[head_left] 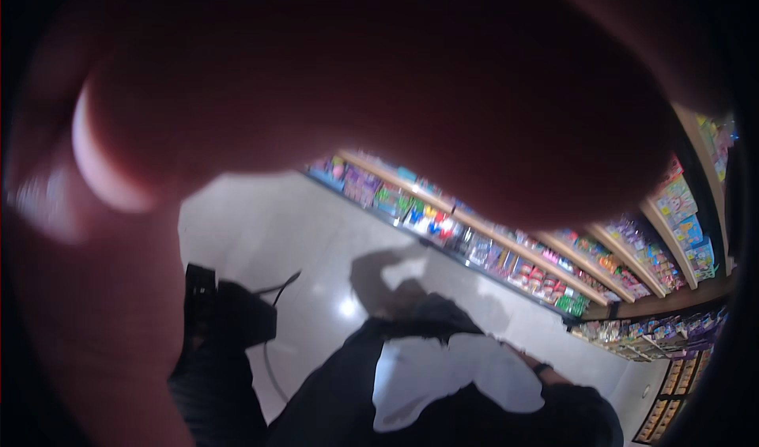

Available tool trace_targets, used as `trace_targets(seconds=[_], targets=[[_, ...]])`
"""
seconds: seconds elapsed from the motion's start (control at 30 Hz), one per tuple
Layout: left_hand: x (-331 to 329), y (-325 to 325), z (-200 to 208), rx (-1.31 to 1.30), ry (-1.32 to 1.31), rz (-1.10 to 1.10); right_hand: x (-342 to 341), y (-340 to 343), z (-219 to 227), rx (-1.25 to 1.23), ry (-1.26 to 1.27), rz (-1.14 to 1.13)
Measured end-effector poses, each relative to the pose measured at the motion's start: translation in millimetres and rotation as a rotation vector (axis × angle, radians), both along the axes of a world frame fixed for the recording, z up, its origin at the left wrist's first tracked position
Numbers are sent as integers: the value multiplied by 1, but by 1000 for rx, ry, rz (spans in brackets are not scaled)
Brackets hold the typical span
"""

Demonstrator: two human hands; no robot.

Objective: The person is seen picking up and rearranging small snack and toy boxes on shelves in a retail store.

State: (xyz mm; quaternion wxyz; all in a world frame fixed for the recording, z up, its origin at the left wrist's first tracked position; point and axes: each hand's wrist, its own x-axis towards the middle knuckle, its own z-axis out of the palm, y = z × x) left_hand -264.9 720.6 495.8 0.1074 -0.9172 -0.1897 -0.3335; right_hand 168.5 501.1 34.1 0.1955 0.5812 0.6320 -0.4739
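Pale floor (261, 226) lies between a blurred hand (395, 91) and wood-edged shelving (506, 240).

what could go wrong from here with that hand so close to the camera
The blurred hand covers much of the view, so part of the shelves is hidden and something there might be missed. Being so close, it might also nudge or smudge the camera. The thin dark cable sticking out might snag on something.

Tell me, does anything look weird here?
Yes: a huge, blurry hand fills the top and left, so close to the camera that it hides part of the shelves. I can't tell which hand.
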Motion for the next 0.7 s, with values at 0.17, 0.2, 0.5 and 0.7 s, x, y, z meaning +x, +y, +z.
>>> trace_targets(seconds=[0.17,0.2,0.5,0.7], targets=[[11,61,-7,20,48,58,-8,0,10,98,22,-438],[7,68,-8,10,50,59,-7,7,9,91,30,-424],[1,135,-17,-102,11,77,-22,193,-8,59,122,-131],[-51,170,-48,-303,-424,7,-74,292,10,249,93,-133]])
